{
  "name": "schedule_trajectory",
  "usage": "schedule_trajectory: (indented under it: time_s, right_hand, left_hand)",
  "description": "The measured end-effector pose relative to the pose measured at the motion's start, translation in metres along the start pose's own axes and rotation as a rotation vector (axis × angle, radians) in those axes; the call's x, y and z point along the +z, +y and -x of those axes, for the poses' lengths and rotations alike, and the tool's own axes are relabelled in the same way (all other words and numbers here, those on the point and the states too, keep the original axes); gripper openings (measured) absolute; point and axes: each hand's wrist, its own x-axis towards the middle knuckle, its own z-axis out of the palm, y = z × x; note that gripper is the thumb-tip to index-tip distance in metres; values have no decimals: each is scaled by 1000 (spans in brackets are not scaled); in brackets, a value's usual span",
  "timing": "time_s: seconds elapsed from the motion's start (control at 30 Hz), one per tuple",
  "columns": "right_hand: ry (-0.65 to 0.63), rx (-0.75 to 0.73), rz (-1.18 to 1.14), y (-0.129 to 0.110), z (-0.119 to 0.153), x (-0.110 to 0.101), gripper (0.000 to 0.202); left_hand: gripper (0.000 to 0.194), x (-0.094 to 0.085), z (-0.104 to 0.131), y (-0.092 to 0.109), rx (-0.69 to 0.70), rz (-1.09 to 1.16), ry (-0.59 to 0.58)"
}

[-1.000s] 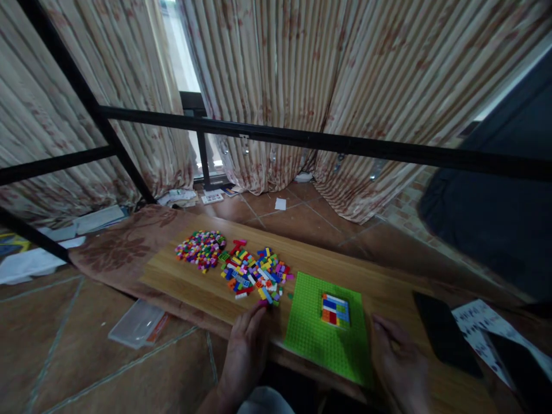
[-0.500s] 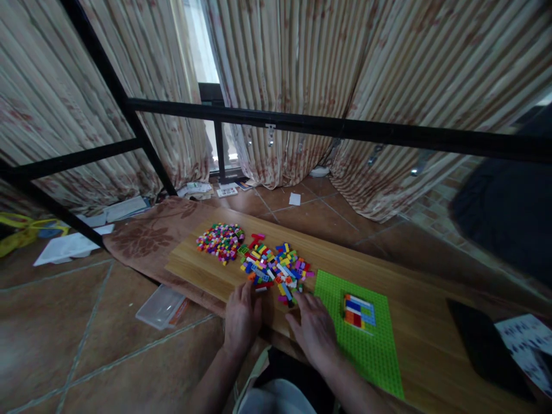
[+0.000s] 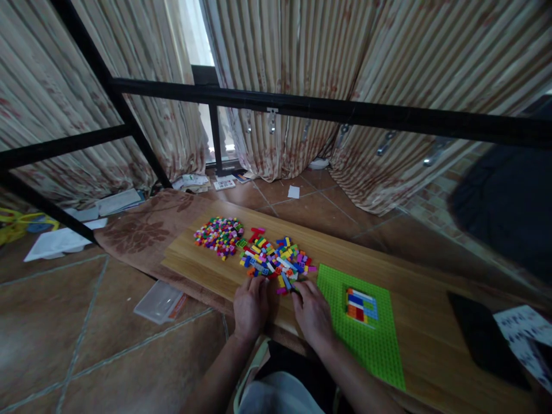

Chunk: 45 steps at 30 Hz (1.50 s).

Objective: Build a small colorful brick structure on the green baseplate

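A pile of larger coloured bricks (image 3: 276,259) lies on the wooden board (image 3: 202,267), beside a heap of smaller bricks (image 3: 219,234). My left hand (image 3: 251,305) is at the near edge of the larger pile, its fingers drawn together; a small whitish piece shows at the fingertips, too small to make out. My right hand (image 3: 313,313) is at the pile's near right side, fingers bent near the bricks; whether it grips one is hidden. On the green baseplate (image 3: 371,351) stands a low block of orange, red, blue, white and yellow bricks (image 3: 361,306).
A dark flat object (image 3: 483,339) and printed sheets (image 3: 524,339) lie at the right. Black metal bars (image 3: 302,103) cross in front of the curtains. A clear plastic box (image 3: 159,302) is on the floor at the left, near a brown cloth (image 3: 150,224).
My left hand has moved slightly right and its fingers have drawn together. My right hand has shifted a little, its fingers more bent. The camera view has tilted slightly.
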Motion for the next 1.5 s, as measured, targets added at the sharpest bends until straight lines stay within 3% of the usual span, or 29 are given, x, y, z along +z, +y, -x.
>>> schedule_trajectory:
  time_s: [0.2, 0.37, 0.57, 0.73, 0.87, 1.07, 1.5]
  right_hand:
    - [35, 6, -68, -7, 2, -2, 28]
    - [3, 50, -278, -21, 2, -4, 25]
    - [-26, 275, -668, -36, 4, -5, 27]
    - [-28, 433, -870, -38, 15, -8, 20]
    - [9, 411, -812, -30, 24, -22, 20]
    - [-10, 209, -600, -9, 40, -50, 16]
    - [55, 215, -436, 23, 71, -84, 14]
  left_hand:
    - [20, -9, 1, 0, -39, 271, 54]
    - [18, -12, 4, 1, -92, 509, 5]
    - [23, -10, 19, 18, -157, 834, -116]
    - [26, -12, 32, 31, -190, 864, -226]
    - [18, -15, 32, 35, -66, 757, -291]
    - [17, -13, 30, 54, 100, 705, -385]
    - [19, 14, 47, 85, 104, 725, -469]
